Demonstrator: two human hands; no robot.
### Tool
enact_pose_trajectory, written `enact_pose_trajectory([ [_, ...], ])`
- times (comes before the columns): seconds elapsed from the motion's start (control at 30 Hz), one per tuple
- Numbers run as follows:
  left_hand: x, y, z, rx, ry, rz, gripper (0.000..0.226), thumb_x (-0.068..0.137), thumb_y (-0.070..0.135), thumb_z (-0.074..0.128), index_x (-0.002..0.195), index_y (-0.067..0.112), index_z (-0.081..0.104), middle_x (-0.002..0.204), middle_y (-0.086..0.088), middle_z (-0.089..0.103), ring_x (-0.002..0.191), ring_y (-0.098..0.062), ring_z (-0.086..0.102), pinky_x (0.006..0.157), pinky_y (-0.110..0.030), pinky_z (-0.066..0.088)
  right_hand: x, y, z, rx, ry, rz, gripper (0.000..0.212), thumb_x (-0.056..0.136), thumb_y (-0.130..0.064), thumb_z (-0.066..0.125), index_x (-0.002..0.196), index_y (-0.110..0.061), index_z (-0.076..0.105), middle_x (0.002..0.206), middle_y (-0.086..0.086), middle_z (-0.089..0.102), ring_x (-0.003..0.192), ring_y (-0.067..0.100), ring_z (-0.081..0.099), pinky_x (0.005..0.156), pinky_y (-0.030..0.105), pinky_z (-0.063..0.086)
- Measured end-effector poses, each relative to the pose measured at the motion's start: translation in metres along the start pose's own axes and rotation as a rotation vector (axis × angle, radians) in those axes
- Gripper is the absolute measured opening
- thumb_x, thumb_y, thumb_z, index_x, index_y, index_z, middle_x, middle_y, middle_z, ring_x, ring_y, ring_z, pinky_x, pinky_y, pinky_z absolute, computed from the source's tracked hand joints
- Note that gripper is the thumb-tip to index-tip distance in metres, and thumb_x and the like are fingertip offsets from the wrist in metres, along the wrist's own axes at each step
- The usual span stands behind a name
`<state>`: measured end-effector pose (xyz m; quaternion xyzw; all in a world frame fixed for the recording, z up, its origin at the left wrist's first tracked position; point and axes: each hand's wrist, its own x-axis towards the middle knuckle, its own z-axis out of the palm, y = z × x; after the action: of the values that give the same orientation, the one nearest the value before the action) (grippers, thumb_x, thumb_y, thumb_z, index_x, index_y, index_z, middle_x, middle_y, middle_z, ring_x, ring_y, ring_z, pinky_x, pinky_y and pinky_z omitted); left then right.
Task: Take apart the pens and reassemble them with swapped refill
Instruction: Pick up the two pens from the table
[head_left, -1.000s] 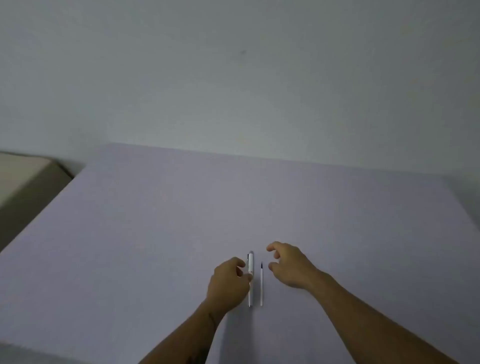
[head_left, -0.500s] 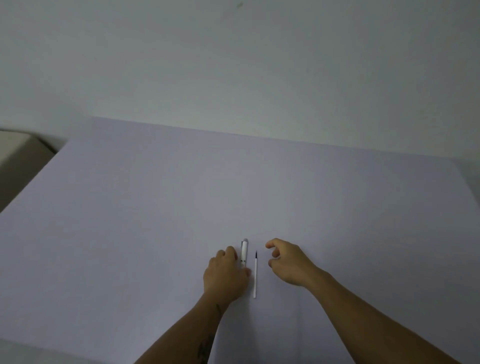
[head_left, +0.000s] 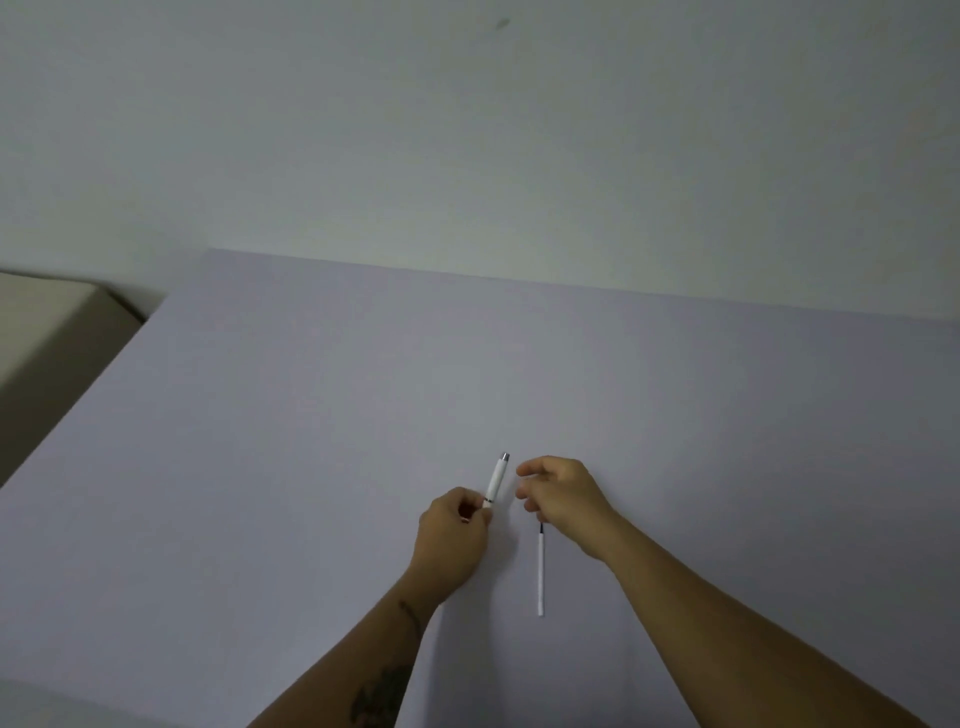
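My left hand (head_left: 453, 540) grips the lower end of a white pen (head_left: 496, 480), which is lifted off the table and tilts up and away, its silver tip pointing far. My right hand (head_left: 563, 493) hovers just right of the pen with curled, parted fingers and holds nothing. A thin white refill (head_left: 541, 574) with a dark tip lies on the pale table (head_left: 311, 441) below my right hand, pointing away from me; the hand hides its far end.
A plain wall rises behind the table's far edge. A beige piece of furniture (head_left: 47, 322) stands lower at the left, beside the table's left edge.
My left hand closed on the pen and lifted it off the table, tilting it. My right hand moved up closer to the pen. The refill stayed lying where it was.
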<state>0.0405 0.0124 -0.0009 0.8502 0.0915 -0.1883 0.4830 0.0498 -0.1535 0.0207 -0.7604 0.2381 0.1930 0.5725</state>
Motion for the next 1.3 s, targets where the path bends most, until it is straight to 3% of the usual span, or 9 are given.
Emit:
enact_pose_trajectory([
  [0.2, 0.008, 0.009, -0.028, -0.111, -0.009, 0.013, 0.006, 0.086, 0.018, 0.068, 0.082, 0.021, 0.071, 0.074, 0.002, 0.067, 0.059, -0.01, 0.054, 0.055, -0.021, 0.045, 0.005, -0.025, 0.028, 0.179, 0.058, -0.084, 0.009, 0.088, -0.014, 0.066, 0.093, -0.015, 0.072, 0.081, 0.002, 0.074, 0.064, 0.009, 0.066, 0.062, 0.024, 0.056],
  [0.3, 0.011, 0.009, -0.041, -0.136, -0.042, -0.01, 0.005, 0.085, 0.017, 0.07, 0.081, 0.019, 0.073, 0.069, 0.002, 0.065, 0.058, -0.012, 0.054, 0.057, -0.025, 0.049, 0.005, -0.031, 0.037, 0.182, 0.081, -0.123, 0.006, 0.085, -0.011, 0.068, 0.087, -0.013, 0.073, 0.078, 0.009, 0.074, 0.065, 0.014, 0.066, 0.065, 0.03, 0.056],
  [0.4, 0.013, 0.01, -0.051, -0.106, -0.109, -0.021, 0.009, 0.087, 0.018, 0.068, 0.079, 0.02, 0.073, 0.068, 0.001, 0.067, 0.058, -0.011, 0.056, 0.051, -0.018, 0.049, 0.007, -0.034, 0.042, 0.13, 0.097, -0.148, 0.007, 0.083, -0.007, 0.068, 0.082, -0.011, 0.073, 0.078, 0.015, 0.074, 0.064, 0.017, 0.066, 0.069, 0.037, 0.058],
  [0.7, 0.028, 0.006, -0.074, 0.001, -0.254, -0.111, 0.017, 0.088, 0.015, 0.063, 0.074, 0.019, 0.072, 0.067, 0.001, 0.069, 0.058, -0.012, 0.055, 0.051, -0.021, 0.046, 0.026, -0.048, 0.044, 0.244, 0.177, -0.042, 0.016, 0.086, 0.004, 0.058, 0.081, -0.001, 0.072, 0.07, 0.012, 0.07, 0.055, 0.017, 0.058, 0.059, 0.03, 0.052],
  [0.87, 0.024, -0.012, -0.073, -0.055, -0.191, -0.168, 0.01, 0.087, 0.022, 0.067, 0.078, 0.019, 0.072, 0.078, -0.003, 0.073, 0.071, -0.014, 0.064, 0.061, -0.023, 0.05, 0.041, -0.046, 0.029, -0.007, 0.081, 0.029, 0.012, 0.083, 0.002, 0.063, 0.081, -0.005, 0.073, 0.078, 0.017, 0.071, 0.058, 0.021, 0.064, 0.055, 0.025, 0.054],
  [1.0, 0.023, -0.014, -0.07, -0.153, -0.165, -0.191, 0.01, 0.086, 0.017, 0.064, 0.079, 0.017, 0.071, 0.076, -0.003, 0.072, 0.069, -0.016, 0.062, 0.068, -0.03, 0.052, 0.05, -0.041, 0.046, -0.339, 0.138, -0.013, 0.012, 0.079, -0.008, 0.065, 0.088, -0.012, 0.071, 0.077, 0.004, 0.071, 0.071, 0.024, 0.071, 0.068, 0.034, 0.06],
  [1.07, 0.022, -0.015, -0.071, -0.199, -0.168, -0.216, 0.013, 0.086, 0.015, 0.061, 0.077, 0.016, 0.071, 0.073, -0.003, 0.07, 0.067, -0.017, 0.06, 0.068, -0.031, 0.051, 0.052, -0.038, 0.054, -0.449, 0.155, -0.032, 0.013, 0.077, -0.01, 0.062, 0.089, -0.013, 0.067, 0.077, -0.001, 0.068, 0.077, 0.022, 0.068, 0.071, 0.033, 0.058],
  [1.17, 0.022, -0.018, -0.073, -0.244, -0.168, -0.254, 0.015, 0.086, 0.011, 0.06, 0.076, 0.016, 0.07, 0.072, -0.003, 0.069, 0.067, -0.017, 0.06, 0.067, -0.03, 0.051, 0.055, -0.032, 0.064, -0.559, 0.172, -0.022, 0.013, 0.078, -0.013, 0.058, 0.09, -0.014, 0.061, 0.093, 0.006, 0.066, 0.083, 0.027, 0.064, 0.068, 0.03, 0.051],
  [1.3, 0.022, -0.021, -0.081, -0.244, -0.174, -0.27, 0.02, 0.083, 0.002, 0.06, 0.077, 0.019, 0.071, 0.074, -0.002, 0.069, 0.066, -0.015, 0.061, 0.061, -0.024, 0.049, 0.057, -0.029, 0.07, -0.588, 0.227, -0.033, 0.012, 0.083, -0.018, 0.059, 0.093, -0.013, 0.055, 0.098, 0.009, 0.063, 0.083, 0.03, 0.06, 0.067, 0.032, 0.046],
])
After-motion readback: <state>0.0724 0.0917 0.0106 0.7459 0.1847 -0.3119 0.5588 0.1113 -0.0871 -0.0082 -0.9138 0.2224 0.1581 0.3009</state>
